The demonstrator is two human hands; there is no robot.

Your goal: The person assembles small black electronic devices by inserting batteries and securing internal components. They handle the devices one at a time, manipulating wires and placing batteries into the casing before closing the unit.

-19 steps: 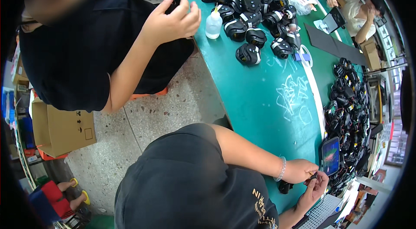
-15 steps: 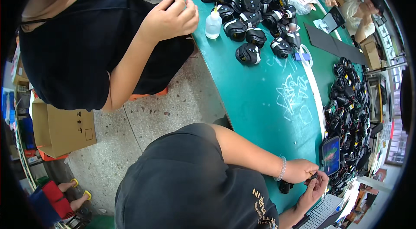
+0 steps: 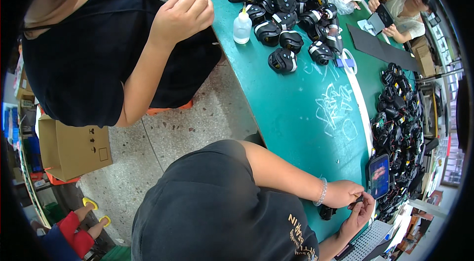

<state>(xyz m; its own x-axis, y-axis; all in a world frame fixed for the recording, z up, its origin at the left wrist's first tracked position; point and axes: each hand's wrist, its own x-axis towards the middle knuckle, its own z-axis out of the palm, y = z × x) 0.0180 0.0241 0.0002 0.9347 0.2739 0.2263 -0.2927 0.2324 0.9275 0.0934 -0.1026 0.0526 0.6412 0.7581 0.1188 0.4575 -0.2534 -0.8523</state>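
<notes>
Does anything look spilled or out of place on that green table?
White scribbled marks cover part of the green tabletop, odd on an otherwise plain surface; I can't tell what made them. The squeeze bottle stands upright.

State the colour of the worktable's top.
The tabletop is teal green; best in head view.

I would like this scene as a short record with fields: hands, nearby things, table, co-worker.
Left hand: curled, meeting the right; contents unclear
Right hand: fingers closed on a dark part
Near hands: lit phone, with black wired parts beyond it; black unit beside left hand
Table: green; bottle beside pile of striped units
Co-worker: upper left, black clothes, hands close together
</notes>
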